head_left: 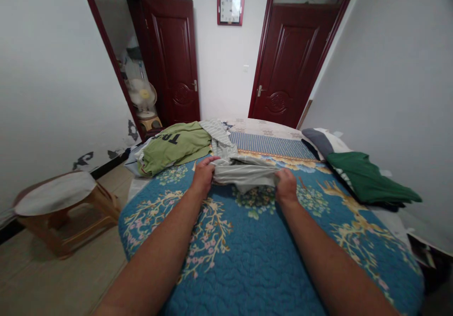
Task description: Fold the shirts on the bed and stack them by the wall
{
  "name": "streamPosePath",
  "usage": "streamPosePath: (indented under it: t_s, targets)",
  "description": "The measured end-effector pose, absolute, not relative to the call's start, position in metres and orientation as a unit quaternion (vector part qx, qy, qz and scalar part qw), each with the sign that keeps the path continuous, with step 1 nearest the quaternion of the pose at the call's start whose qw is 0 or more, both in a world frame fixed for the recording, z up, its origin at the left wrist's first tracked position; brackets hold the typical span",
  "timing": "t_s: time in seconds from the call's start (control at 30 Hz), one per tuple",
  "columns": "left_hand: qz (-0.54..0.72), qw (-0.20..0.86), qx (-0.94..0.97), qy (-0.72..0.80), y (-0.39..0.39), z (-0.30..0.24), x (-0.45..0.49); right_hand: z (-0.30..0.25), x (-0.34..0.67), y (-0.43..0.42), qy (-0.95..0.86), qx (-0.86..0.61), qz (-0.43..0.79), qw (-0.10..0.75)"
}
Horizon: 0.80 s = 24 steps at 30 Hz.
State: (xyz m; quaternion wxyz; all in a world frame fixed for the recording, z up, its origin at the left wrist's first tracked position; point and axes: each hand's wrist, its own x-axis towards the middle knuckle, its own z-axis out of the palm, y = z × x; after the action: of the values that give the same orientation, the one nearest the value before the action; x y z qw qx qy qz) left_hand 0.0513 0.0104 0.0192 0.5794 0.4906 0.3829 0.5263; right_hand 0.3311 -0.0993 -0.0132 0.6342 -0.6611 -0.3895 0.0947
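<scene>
A light grey striped garment [244,174] is stretched between my two hands over the blue flowered bed cover [240,250]. My left hand [204,176] is closed on its left edge, with the thumb lying along the top. On the other side, my right hand [286,185] pinches the right edge. The cloth sags a little in the middle. Part of it trails away from me toward the green shirt [177,146] with dark letters, which lies on other clothes at the left. Whether the garment is a shirt, I cannot tell.
Folded clothes, a dark green one [368,176] on top, lie at the bed's right edge. A stool [56,198] with a pale cover stands left of the bed. Beyond are two dark red doors [173,61], a wall clock [230,9] and a fan [142,93].
</scene>
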Motion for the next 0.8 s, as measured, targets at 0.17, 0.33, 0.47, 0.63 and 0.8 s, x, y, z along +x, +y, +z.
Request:
streamPosePath:
  t_s: [0.17,0.33,0.47,0.63,0.8]
  targets:
    - [0.57,0.556,0.417,0.438,0.016,0.019,0.048,-0.015,0.353,-0.102,-0.334,-0.626,0.065,0.702]
    - [0.579,0.569,0.404,0.421,0.015,0.019,0.05,-0.017,0.351,-0.104,-0.356,-0.609,0.104,0.701]
    - [0.628,0.546,0.374,0.41,0.028,0.018,0.042,-0.014,0.346,-0.106,-0.369,-0.584,0.196,0.696]
    - [0.68,0.505,0.333,0.414,0.052,0.014,0.021,-0.013,0.335,-0.11,-0.477,-0.615,0.258,0.573]
    - [0.663,0.475,0.322,0.481,0.061,0.008,0.013,-0.011,0.319,-0.117,-0.658,-0.581,0.194,0.438]
